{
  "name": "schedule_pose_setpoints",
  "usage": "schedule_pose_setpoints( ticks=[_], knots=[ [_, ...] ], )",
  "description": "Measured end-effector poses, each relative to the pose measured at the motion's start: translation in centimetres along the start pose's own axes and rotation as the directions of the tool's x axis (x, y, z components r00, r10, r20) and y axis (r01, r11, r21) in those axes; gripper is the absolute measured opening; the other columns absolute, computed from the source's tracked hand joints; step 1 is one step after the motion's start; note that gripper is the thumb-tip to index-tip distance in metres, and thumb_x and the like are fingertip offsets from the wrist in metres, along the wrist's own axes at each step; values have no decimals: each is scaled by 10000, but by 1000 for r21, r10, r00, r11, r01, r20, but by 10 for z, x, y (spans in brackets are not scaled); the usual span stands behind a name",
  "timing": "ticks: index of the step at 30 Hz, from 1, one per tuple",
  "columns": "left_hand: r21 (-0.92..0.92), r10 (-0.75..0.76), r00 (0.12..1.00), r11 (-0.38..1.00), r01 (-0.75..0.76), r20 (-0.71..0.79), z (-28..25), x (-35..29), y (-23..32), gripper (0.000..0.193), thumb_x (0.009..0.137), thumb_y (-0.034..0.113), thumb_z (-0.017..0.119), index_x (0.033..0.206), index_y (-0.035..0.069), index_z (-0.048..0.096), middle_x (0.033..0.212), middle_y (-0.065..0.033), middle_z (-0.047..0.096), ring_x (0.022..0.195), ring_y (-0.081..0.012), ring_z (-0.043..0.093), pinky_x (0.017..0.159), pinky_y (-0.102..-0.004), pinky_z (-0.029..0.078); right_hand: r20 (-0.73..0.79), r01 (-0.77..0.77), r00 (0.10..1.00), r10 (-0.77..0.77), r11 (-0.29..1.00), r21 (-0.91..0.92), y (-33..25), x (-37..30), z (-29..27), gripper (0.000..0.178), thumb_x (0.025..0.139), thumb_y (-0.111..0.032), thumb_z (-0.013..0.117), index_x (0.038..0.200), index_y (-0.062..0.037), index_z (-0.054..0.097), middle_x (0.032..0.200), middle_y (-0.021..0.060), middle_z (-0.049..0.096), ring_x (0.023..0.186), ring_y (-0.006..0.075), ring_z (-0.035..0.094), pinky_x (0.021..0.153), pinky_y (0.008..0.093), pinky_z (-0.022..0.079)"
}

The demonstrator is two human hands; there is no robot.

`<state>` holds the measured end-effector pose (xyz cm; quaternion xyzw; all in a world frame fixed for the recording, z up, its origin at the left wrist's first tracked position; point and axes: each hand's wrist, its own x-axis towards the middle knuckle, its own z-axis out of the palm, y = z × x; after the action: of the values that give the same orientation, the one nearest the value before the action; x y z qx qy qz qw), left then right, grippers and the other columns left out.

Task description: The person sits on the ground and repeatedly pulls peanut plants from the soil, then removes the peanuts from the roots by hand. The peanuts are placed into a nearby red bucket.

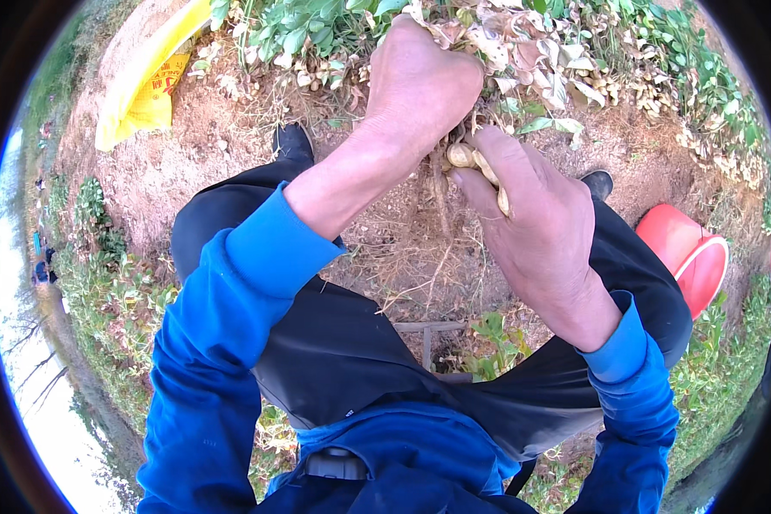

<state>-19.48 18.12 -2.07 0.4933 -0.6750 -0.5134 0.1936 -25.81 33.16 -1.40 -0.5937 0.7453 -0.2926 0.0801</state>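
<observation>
My left hand point(424, 79) is closed in a fist around the stems of a peanut plant point(439, 201), up between my knees. Its withered brown leaves spread out beyond the fist, and the thin root hangs down below it. Just to the right, my right hand point(535, 206) is closed on several pale peanuts point(461, 155) at the plant's base, thumb and fingers bent around them. Part of the peanuts is hidden under the fingers.
Green peanut plants point(304, 34) with pods lie in a row at the far side, and more pods point(651, 90) show at far right. A yellow printed bag point(150, 94) lies at far left. Beside my right knee a red bucket point(672, 244) lies tipped over.
</observation>
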Motion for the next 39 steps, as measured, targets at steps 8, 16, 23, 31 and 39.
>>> schedule_pose_setpoints(
  ticks=[8, 16, 23, 31, 39],
  knots=[
    [5, -60, 997, 998, 60, 53, 1, -6, 3, 382, 797, 81, 642, 1106, -140, 600, 1142, -346, 640, 1112, -411, 651, 985, -420, 499, 57, -39, 998, 38, 999, 14, -1, 5, -1, 167, 831, -178, 735, 866, -57, 624, 654, 81, 620, 516, 220, 610, 479, 355, 477],
    [48, 55, 996, 998, -51, -68, -24, 17, 8, 284, 951, 199, 628, 1160, 13, 678, 1043, -149, 735, 976, -250, 698, 812, -361, 525, 796, -860, 505, 334, 118, 496, -8, 16, -51, 229, 886, -208, 668, 749, -27, 638, 624, -3, 569, 502, 49, 485, 458, 215, 352],
    [-513, 91, 995, 856, -56, 42, -30, 13, 14, 224, 918, 29, 582, 1122, -35, 648, 938, -95, 716, 842, -173, 693, 721, -302, 566, 622, -702, 655, 429, 41, 711, 10, 7, -45, 157, 939, -167, 621, 1013, -32, 653, 837, 49, 659, 584, 77, 594, 461, 186, 381],
    [-472, 105, 975, 881, -1, 193, -41, 8, -12, 294, 948, 127, 593, 1168, -62, 641, 1038, -150, 715, 892, -215, 711, 823, -328, 585, 539, -616, 752, 380, 114, 779, 2, 12, -36, 218, 923, -129, 698, 1104, -13, 662, 836, 13, 632, 642, 58, 603, 483, 182, 412],
    [-509, 26, 999, 861, -8, 29, -20, 10, -14, 279, 918, 61, 632, 1155, -86, 642, 1021, -146, 719, 899, -198, 721, 771, -319, 612, 476, -596, 756, 450, 169, 785, -14, 9, -27, 266, 881, -121, 750, 1095, 22, 682, 785, -8, 636, 622, 29, 547, 533, 206, 457]
  ],
)
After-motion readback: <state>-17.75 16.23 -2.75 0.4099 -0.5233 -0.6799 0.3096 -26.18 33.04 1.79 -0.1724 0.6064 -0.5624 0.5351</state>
